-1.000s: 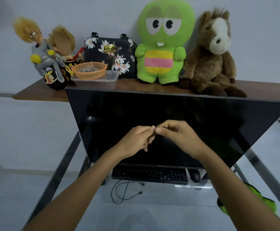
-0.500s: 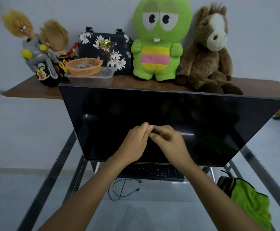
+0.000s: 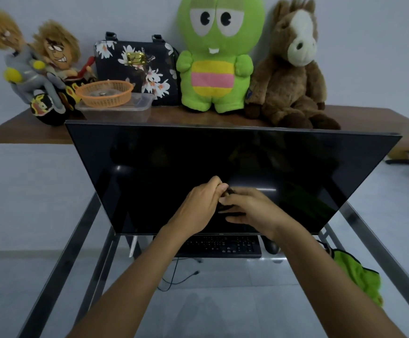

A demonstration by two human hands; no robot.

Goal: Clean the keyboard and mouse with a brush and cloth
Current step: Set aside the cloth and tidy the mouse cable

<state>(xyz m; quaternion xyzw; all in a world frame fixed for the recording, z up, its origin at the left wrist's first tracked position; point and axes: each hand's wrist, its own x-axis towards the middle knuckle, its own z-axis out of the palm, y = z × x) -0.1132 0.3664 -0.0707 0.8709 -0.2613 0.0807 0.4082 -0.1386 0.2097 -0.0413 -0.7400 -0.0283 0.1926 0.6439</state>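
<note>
Although both hands meet in front of the dark monitor (image 3: pixel 223 167), what they hold is small, dark and mostly hidden, so it cannot be identified. The left hand (image 3: pixel 198 208) has its fingers curled, with thumb and fingertips pinching this dark item (image 3: pixel 229 191); the right hand (image 3: pixel 249 211) has its fingers curled around the same item from the other side. Below the monitor's lower edge, the black keyboard (image 3: pixel 223 247) lies flat on the glass desk (image 3: pixel 198 301), its long axis running left to right, parallel to the screen. The key legends are too small to read. The black mouse (image 3: pixel 271 246) sits just beside the keyboard's right end. A green cloth (image 3: pixel 359 274) lies at the desk's right edge, near the right forearm. No brand or writing is legible on the monitor. Behind it, a wooden shelf (image 3: pixel 27 129) carries plush toys, a floral handbag (image 3: pixel 137 69) with a gold clasp, and an orange basket (image 3: pixel 104 92).
</note>
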